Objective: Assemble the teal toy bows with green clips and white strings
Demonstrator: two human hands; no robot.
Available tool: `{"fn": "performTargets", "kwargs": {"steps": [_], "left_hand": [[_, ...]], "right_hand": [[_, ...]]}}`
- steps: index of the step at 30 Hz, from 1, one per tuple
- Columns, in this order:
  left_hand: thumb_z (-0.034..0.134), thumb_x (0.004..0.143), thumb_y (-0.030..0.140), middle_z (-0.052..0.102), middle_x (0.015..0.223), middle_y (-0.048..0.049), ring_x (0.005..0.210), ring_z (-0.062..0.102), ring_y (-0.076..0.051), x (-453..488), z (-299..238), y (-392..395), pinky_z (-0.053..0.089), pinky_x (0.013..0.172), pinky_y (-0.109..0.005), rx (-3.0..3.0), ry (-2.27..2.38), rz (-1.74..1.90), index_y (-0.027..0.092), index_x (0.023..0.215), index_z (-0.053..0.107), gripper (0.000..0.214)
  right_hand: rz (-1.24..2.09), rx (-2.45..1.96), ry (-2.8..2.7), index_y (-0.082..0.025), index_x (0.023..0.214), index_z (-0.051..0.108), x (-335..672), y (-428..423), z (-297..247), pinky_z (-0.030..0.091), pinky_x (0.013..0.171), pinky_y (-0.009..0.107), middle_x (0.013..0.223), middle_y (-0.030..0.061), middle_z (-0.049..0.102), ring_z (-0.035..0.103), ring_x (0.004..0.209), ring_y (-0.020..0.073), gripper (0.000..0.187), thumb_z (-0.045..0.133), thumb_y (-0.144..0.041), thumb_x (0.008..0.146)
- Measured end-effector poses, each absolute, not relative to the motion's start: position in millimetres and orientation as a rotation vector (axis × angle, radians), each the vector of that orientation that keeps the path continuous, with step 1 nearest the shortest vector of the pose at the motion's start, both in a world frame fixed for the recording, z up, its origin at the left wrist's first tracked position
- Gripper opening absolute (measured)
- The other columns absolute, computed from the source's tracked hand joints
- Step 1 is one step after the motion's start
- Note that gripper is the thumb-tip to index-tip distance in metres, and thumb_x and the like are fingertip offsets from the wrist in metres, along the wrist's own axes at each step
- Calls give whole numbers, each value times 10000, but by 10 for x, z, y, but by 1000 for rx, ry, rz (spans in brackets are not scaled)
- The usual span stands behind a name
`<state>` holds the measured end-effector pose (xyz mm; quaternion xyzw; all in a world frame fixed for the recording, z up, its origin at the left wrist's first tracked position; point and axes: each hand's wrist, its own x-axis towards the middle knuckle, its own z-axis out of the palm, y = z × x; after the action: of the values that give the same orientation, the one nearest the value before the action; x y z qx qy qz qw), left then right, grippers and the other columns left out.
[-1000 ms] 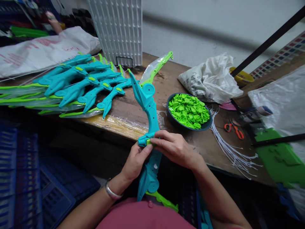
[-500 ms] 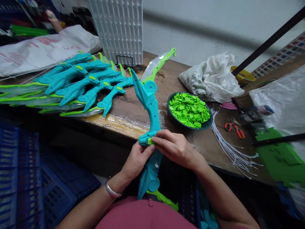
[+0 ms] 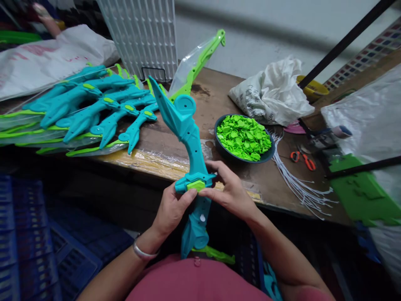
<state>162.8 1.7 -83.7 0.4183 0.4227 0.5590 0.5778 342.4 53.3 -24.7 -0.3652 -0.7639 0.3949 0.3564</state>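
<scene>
The wooden table [image 3: 219, 100] runs across just beyond both hands. On it, up and to the left of the left hand [image 3: 171, 209], lies a pile of bows [image 3: 84, 104], teal with green limbs. Those whose middles show each carry a green piece.

One more bow [image 3: 188, 133] stands nearly upright between the hands. Its top end rises over the table edge and its bottom end reaches down towards the person's lap.

Just beyond the right hand [image 3: 230, 194] sits a dark bowl [image 3: 247, 161], heaped with loose green pieces [image 3: 242, 136]. White strings [image 3: 294, 179] lie to the right of it.

The left hand is closed round the bow's middle from the left, with its thumb pressed against the lower edge of a green piece [image 3: 196, 185]. The right hand pinches the same part from the right. Its thumb is behind and its forefinger is laid along the piece.

That piece lies flat in its seat and looks to be in place. Whether it is fully pressed home cannot be told. Judging by the full bowl, many pieces are left to fit, while the pile shows a good number of bows already done.
</scene>
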Motion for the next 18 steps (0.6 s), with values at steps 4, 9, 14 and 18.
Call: {"fn": "performTargets", "kwargs": {"steps": [4,9,14,18], "left_hand": [[714,893,375,788,995,-44,916,705,-233,1597,-737,-21,552,844,-304,1103,1022,1288,194,1083,770,269],[691,905,370,783,953,-31,860,704,-226,1584,-668,-95,548,793,-285,1183,1056,1306,216,1070,775,240],[670,921,364,767,856,0,770,677,-191,1617,-694,-137,534,750,-262,1213,1125,1329,234,1012,784,195],[686,910,360,784,907,0,814,697,-203,1642,-746,-85,541,784,-274,1211,1193,1380,236,1023,794,199]], "right_hand": [[1417,-929,-1788,-194,1085,637,3398,531,-235,507,733,262,939,10,647,591,823,149,377,734,-493,878],[1206,-952,-1914,-199,1055,634,3394,447,-170,490,751,260,951,17,619,576,868,161,274,706,-414,901],[1165,-947,-1912,-191,1038,612,3360,401,-174,481,744,263,941,19,615,567,851,160,212,682,-345,910],[1071,-936,-1940,-182,998,616,3312,449,-237,448,743,262,886,2,605,549,808,146,158,663,-304,909]]}}
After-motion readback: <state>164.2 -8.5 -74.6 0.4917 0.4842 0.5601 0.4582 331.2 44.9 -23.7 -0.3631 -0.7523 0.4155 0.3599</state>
